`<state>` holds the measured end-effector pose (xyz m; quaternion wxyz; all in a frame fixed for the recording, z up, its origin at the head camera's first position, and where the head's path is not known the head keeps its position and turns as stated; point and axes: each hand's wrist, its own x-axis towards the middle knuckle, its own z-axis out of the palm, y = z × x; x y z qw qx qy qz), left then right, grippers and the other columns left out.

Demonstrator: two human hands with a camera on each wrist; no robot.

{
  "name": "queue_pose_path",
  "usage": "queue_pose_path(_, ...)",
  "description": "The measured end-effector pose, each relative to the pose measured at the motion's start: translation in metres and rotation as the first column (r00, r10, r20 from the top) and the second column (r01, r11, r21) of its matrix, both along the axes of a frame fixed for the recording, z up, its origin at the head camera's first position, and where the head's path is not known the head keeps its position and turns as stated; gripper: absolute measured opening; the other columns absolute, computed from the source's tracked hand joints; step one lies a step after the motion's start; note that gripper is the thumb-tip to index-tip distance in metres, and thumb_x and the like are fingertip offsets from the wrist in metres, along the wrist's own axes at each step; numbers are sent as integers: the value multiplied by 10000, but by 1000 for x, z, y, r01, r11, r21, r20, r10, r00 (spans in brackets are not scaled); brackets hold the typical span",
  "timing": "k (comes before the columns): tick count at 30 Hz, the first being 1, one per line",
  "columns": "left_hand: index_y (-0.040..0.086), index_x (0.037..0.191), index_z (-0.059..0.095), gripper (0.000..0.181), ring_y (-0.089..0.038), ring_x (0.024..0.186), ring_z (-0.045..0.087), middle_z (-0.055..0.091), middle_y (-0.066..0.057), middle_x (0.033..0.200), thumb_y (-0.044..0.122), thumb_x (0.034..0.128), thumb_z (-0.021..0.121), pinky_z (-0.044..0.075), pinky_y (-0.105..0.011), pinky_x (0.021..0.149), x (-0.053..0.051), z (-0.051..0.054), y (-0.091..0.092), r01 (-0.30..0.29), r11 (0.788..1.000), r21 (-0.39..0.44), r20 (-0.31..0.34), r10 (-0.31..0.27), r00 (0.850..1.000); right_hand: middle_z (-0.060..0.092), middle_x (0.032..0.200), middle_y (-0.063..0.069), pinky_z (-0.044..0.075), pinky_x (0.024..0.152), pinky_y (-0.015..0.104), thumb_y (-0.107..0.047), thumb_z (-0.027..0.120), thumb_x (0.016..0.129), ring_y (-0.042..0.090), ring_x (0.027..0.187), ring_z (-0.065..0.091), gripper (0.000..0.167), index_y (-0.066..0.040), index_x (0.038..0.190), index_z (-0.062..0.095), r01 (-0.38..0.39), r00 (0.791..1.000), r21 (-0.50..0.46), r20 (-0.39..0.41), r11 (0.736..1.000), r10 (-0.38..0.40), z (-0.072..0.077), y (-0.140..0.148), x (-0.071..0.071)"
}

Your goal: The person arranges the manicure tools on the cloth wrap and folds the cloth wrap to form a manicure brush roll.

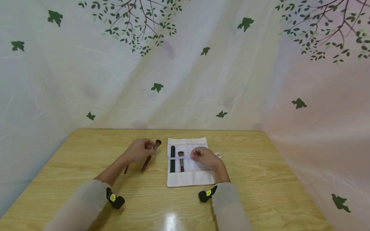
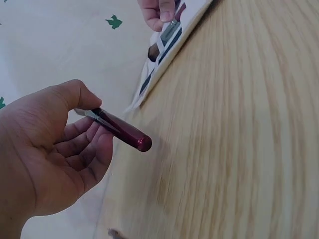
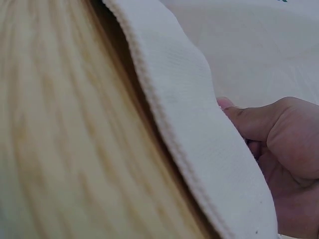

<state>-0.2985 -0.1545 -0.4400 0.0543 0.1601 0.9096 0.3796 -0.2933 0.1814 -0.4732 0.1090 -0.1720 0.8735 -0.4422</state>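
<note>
While flat, white case with brush inside.

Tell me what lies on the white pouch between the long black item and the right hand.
In the head view, a red-handled brush lies between the long black item and the right hand, on the white pouch.

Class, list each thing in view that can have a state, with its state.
White case, open on the table.
Case brush, under the strap.
Black strip, under the strap.
Second brush, gripped by the left hand.
Left hand, gripping.
Right hand, curled over case, grip unclear.
Thin stick, partly hidden.
</note>
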Motion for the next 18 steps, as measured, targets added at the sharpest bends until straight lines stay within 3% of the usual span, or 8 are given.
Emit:
queue_pose_path(4,3,1164,689,267,-182,843,656,696,-69,967,182,966,692,565,-337,723,-4,2,13,-28,993,112,31,25,999,569,845,-2,421,758,316,-71,613,1026,142,794,497,101,-62,931,645,-6,1000,-8,-1,1000,6,-1,-1,-1)
queue_pose_path(7,-22,1173,672,265,-197,855,685,697,-113,998,151,973,670,596,-356,751,-8,6,24,-53,973,223,79,36,996,569,848,0,421,754,314,-74,612,1027,143,795,497,102,-59,932,646,-10,1000,-12,-6,1000,10,-2,-1,-2)
queue_pose_path(14,-38,1207,643,294,-227,934,697,683,-167,1122,148,983,684,597,-374,826,-19,9,49,-115,901,419,154,54,987,572,847,-4,428,758,305,-82,617,1028,139,795,502,100,-67,933,647,-4,1000,-6,7,1000,4,-4,-1,-2)
queue_pose_path(18,-44,1184,643,271,-212,908,695,677,-169,1120,131,982,690,599,-359,817,-29,6,62,-133,841,524,166,52,985,583,861,0,434,777,323,-87,616,1030,149,813,510,97,-76,941,652,6,1000,4,17,1000,-6,-1,-1,-1)
